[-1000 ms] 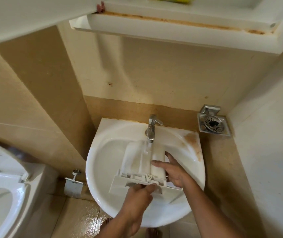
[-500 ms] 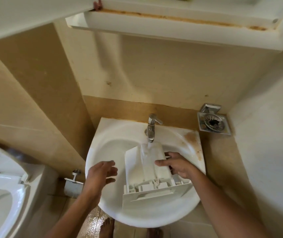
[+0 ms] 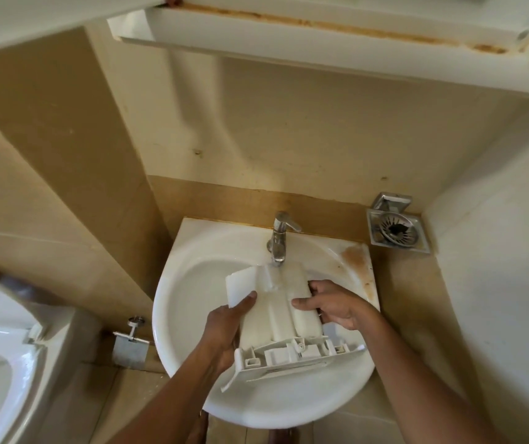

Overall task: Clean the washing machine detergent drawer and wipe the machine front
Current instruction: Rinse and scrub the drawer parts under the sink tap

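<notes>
Here the drawer [image 3: 280,318] is held over the sink [image 3: 189,302] by both hands. Its far end lies under the tap [image 3: 278,240] at the sink's rear edge, and its front panel [image 3: 292,360] reaches the near rim. Water [image 3: 276,277] runs from the spout onto the far end. The face turned upward is smooth and moulded into long ridges. The ribbed inner side of the front panel is in view.

Left hand [image 3: 224,331]: it grips the drawer's left edge. The thumb [image 3: 246,301] lies flat on the upper face, while the fingers curl round the edge and are hidden below.

Right hand [image 3: 333,307]: it grips the drawer's right edge. The thumb [image 3: 301,304] is laid across the upper face and the fingers [image 3: 317,287] bend over the side wall. Neither hand is spread; both are closed narrowly on the plastic.

A brown stain [image 3: 357,261] marks the sink's rear right corner. A metal strainer [image 3: 396,232] sits just beyond that corner. Left of the sink are a paper holder [image 3: 130,344] on the wall and a toilet [image 3: 3,363] with its seat down. A white shelf [image 3: 288,40] with a rusty edge hangs above.
</notes>
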The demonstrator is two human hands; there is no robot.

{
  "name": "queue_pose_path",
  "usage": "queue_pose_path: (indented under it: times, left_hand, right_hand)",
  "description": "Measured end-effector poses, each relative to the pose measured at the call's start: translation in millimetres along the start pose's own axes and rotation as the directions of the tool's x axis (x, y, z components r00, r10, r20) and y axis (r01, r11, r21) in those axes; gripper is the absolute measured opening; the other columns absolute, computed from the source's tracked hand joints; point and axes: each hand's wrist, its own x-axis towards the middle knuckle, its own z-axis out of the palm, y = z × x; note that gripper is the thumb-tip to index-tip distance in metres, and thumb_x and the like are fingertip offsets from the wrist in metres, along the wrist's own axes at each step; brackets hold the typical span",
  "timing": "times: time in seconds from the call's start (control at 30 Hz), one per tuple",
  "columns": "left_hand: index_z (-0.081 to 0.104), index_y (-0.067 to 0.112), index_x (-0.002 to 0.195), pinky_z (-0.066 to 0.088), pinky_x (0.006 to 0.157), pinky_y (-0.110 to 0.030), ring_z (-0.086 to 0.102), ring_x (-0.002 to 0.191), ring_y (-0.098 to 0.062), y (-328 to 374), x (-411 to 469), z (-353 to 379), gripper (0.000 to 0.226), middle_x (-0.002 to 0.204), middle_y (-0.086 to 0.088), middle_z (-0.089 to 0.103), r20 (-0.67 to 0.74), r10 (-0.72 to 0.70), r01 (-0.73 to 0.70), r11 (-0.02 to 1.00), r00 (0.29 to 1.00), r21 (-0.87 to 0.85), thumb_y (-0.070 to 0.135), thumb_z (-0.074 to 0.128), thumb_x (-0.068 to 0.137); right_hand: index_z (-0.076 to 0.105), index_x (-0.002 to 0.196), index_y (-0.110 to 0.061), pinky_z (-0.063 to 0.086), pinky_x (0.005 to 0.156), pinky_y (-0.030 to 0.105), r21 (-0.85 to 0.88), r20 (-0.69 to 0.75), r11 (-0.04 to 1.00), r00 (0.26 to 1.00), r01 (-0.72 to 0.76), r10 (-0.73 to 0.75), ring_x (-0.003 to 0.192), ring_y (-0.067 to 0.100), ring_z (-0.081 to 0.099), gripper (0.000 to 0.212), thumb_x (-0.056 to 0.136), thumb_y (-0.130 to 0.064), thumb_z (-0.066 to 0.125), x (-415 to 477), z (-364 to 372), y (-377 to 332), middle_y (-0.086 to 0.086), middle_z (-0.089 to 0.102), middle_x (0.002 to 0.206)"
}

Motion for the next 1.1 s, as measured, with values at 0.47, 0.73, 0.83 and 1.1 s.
queue_pose_path:
  times: [0.47, 0.73, 0.83, 1.1]
  left_hand:
    - [0.07, 0.016, 0.105, 0.063, 0.065, -0.043, 0.073, 0.09, -0.033, -33, -24, 1, 0.042, 0.085, -0.007, 0.08, -0.244, -0.005, -0.09, 0.921, 0.97, -0.378, 0.042, 0.085, 0.076]
    - [0.061, 0.019, 0.129, 0.043, 0.111, -0.056, 0.065, 0.115, -0.034, -20, -25, 33, 0.048, 0.123, -0.012, 0.072, -0.12, 0.02, -0.087, 0.81, 0.993, -0.579, 0.049, 0.066, 0.092]
    - [0.053, 0.013, 0.142, 0.041, 0.113, -0.056, 0.062, 0.123, -0.039, -28, -24, 39, 0.059, 0.13, -0.019, 0.068, 0.047, 0.033, 0.002, 0.798, 0.998, -0.603, 0.051, 0.057, 0.096]
    - [0.067, 0.008, 0.121, 0.063, 0.074, -0.047, 0.074, 0.1, -0.038, -35, -18, -15, 0.048, 0.113, -0.02, 0.075, 0.054, -0.043, 0.065, 0.853, 0.998, -0.518, 0.017, 0.083, 0.077]
  right_hand:
    - [0.062, 0.134, -0.015, 0.048, 0.102, 0.035, -0.635, -0.275, 0.767, 0.955, -0.093, -0.112, 0.12, 0.021, 0.062, 0.055, 0.089, -0.045, 0.071, -33, -1, -21, 0.002, 0.064, 0.135]
    - [0.065, 0.128, -0.021, 0.058, 0.082, 0.05, 0.421, -0.216, 0.907, 0.969, -0.021, 0.123, 0.104, 0.036, 0.068, 0.073, 0.071, -0.065, 0.076, -55, 51, 31, 0.014, 0.07, 0.122]
    - [0.071, 0.114, -0.014, 0.056, 0.07, 0.039, 0.471, -0.238, 0.882, 0.966, 0.027, 0.098, 0.08, 0.028, 0.071, 0.032, 0.087, -0.03, 0.065, -47, 48, 22, 0.012, 0.076, 0.094]
    - [0.064, 0.111, 0.009, 0.055, 0.068, 0.039, 0.082, -0.346, 0.996, 0.936, -0.033, 0.06, 0.079, 0.037, 0.068, 0.03, 0.084, 0.004, 0.054, -55, 1, -8, 0.029, 0.068, 0.097]
